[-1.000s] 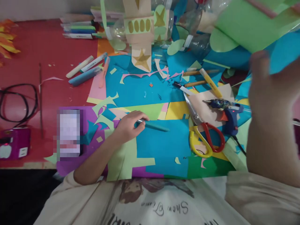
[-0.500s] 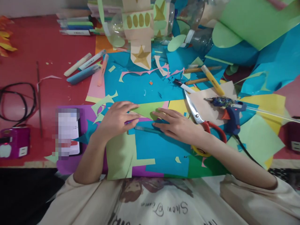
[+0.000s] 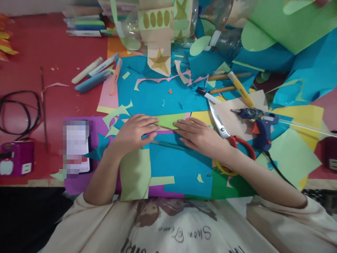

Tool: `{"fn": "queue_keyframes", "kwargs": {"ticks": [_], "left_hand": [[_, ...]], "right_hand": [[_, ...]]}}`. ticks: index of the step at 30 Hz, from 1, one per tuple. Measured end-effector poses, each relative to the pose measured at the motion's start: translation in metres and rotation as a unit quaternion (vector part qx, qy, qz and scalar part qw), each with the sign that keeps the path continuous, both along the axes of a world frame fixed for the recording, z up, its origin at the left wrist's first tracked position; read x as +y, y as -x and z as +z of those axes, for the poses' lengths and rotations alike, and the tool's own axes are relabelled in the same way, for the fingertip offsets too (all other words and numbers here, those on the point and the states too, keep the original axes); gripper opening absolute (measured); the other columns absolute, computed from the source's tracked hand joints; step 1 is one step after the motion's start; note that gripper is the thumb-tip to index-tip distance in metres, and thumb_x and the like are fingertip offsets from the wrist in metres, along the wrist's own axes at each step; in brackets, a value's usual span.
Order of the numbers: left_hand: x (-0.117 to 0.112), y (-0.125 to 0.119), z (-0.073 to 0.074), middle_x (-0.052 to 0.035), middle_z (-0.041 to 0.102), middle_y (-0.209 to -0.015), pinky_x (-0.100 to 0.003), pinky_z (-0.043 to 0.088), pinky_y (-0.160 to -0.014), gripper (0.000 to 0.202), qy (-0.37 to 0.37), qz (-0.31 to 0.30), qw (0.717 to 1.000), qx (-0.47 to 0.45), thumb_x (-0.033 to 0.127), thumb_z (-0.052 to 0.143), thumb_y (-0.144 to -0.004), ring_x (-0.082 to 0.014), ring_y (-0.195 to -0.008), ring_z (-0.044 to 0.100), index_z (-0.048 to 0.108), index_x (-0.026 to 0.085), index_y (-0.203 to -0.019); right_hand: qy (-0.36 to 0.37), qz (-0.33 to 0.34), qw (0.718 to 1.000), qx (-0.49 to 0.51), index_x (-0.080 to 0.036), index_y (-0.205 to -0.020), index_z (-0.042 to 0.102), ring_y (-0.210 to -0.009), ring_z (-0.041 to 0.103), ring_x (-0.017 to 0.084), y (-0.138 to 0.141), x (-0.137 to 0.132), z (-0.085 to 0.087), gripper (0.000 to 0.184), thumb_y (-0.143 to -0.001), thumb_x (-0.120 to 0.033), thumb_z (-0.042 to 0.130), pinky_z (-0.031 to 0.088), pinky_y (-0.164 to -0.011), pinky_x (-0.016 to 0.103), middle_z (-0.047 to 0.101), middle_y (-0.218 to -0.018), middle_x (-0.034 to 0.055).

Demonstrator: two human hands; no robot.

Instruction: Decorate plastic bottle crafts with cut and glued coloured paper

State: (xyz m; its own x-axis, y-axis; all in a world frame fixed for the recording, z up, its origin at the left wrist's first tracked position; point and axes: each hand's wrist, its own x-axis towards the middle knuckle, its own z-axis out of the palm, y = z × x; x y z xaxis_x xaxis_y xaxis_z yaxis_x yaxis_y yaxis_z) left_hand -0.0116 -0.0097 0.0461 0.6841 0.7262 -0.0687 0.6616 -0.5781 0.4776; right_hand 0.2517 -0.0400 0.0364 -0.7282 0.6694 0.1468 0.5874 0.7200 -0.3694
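Observation:
A light green paper strip (image 3: 166, 121) lies across the middle of the table between my hands. My left hand (image 3: 138, 133) rests flat on its left end, fingers stretched out. On its right end lie the outstretched fingers of my right hand (image 3: 198, 135). Just below the strip is a teal pen (image 3: 171, 144), its right end close to my right hand. Scissors (image 3: 223, 131) with red and yellow handles lie partly under my right forearm. Below my left hand sits a pale green sheet (image 3: 135, 174).
A glue gun (image 3: 260, 121) with its cord lies at the right, near a yellow marker (image 3: 240, 89). Several markers (image 3: 94, 79) lie at the upper left. A phone (image 3: 77, 146) is beside my left arm. Paper-decorated plastic bottles (image 3: 181, 24) stand at the back, among paper scraps.
The green strip looks flatter and straighter between my hands. My right fingers have shifted slightly and lie closer together on it. The camera view has moved a little.

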Motion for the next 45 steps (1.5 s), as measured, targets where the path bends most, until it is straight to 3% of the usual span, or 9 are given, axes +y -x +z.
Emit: {"fn": "queue_keyframes", "kwargs": {"ticks": [15,23,26,29,32,36,40,42,45], "left_hand": [[0.0,0.005,0.006,-0.0051,0.045,-0.153,-0.046,0.028,-0.121,0.062,0.06,0.068,0.995,0.039,0.053,0.02,-0.1,-0.0248,-0.143,0.041,0.046,0.02,-0.145],[0.0,0.012,0.011,-0.0053,0.051,-0.148,-0.046,0.026,-0.122,0.076,0.099,0.07,0.992,-0.036,0.064,0.01,-0.096,-0.0255,-0.142,0.042,0.059,0.019,-0.134],[-0.002,0.013,0.01,-0.0059,0.062,-0.137,-0.044,0.033,-0.119,0.08,0.137,0.104,0.976,-0.133,0.071,0.013,-0.093,-0.0267,-0.133,0.053,0.067,0.021,-0.124],[-0.006,0.012,0.009,-0.0071,0.068,-0.128,-0.043,0.046,-0.11,0.079,0.173,0.162,0.954,-0.185,0.073,0.016,-0.092,-0.0279,-0.124,0.061,0.069,0.022,-0.12],[-0.007,0.01,0.009,-0.0084,0.069,-0.126,-0.04,0.052,-0.102,0.068,0.157,0.205,0.95,-0.174,0.066,0.025,-0.096,-0.0262,-0.117,0.064,0.065,0.02,-0.125],[-0.003,0.006,0.006,-0.0082,0.069,-0.126,-0.041,0.049,-0.104,0.054,0.06,0.148,0.984,-0.081,0.055,0.035,-0.098,-0.0265,-0.12,0.061,0.073,0.019,-0.108],[-0.001,0.001,-0.001,-0.0075,0.059,-0.14,-0.047,0.042,-0.111,0.053,0.016,0.038,0.999,-0.023,0.05,0.031,-0.1,-0.0291,-0.133,0.052,0.076,0.022,-0.103],[-0.001,-0.002,-0.002,-0.0066,0.056,-0.144,-0.049,0.041,-0.111,0.052,0.004,0.027,1.0,-0.003,0.049,0.031,-0.1,-0.0295,-0.135,0.049,0.076,0.023,-0.107],[-0.002,-0.002,-0.002,-0.0067,0.056,-0.143,-0.05,0.04,-0.111,0.051,-0.006,0.018,1.0,0.007,0.049,0.032,-0.1,-0.0298,-0.135,0.049,0.074,0.022,-0.11]], "right_hand": [[0.167,-0.026,0.98,0.104,-0.016,-0.117,0.07,-0.117,0.066,0.023,-0.028,-0.019,0.031,0.031,-0.098,-0.029,0.049,0.056,-0.099,0.042,0.07,-0.124,0.0119],[0.454,0.099,0.855,0.23,-0.023,-0.103,0.076,-0.088,0.074,0.014,-0.069,-0.031,0.046,0.044,-0.099,-0.05,0.041,0.061,-0.074,0.024,0.078,-0.095,0.0062],[0.416,-0.071,0.846,0.325,-0.03,-0.097,0.078,-0.075,0.072,0.015,-0.079,-0.024,0.036,0.035,-0.095,-0.049,0.05,0.059,-0.058,0.024,0.077,-0.099,0.0052],[0.369,-0.323,0.771,0.407,-0.025,-0.087,0.08,-0.058,0.063,0.011,-0.077,-0.011,0.023,0.017,-0.086,-0.035,0.066,0.051,-0.046,0.024,0.076,-0.1,0.0082],[0.268,-0.449,0.742,0.42,-0.02,-0.087,0.078,-0.052,0.058,0.008,-0.076,0.003,0.015,0.012,-0.08,-0.024,0.069,0.052,-0.049,0.025,0.074,-0.094,0.009],[0.048,-0.479,0.808,0.339,-0.021,-0.111,0.073,-0.103,0.07,0.028,-0.085,0.011,0.014,0.029,-0.086,-0.03,0.064,0.059,-0.079,0.044,0.065,-0.127,0.0145],[-0.16,-0.369,0.901,0.161,-0.026,-0.146,0.045,-0.15,0.017,0.038,-0.077,0.0,0.028,0.058,-0.09,-0.024,0.061,0.026,-0.116,0.063,0.028,-0.161,0.0113],[-0.165,-0.318,0.928,0.105,-0.027,-0.146,0.043,-0.149,0.022,0.039,-0.062,-0.007,0.032,0.06,-0.089,-0.018,0.059,0.031,-0.115,0.063,0.028,-0.161,0.0121],[-0.06,-0.134,0.987,0.071,-0.025,-0.129,0.059,-0.13,0.055,0.032,-0.036,-0.014,0.027,0.037,-0.093,-0.018,0.052,0.051,-0.103,0.053,0.062,-0.136,0.0116]]}}
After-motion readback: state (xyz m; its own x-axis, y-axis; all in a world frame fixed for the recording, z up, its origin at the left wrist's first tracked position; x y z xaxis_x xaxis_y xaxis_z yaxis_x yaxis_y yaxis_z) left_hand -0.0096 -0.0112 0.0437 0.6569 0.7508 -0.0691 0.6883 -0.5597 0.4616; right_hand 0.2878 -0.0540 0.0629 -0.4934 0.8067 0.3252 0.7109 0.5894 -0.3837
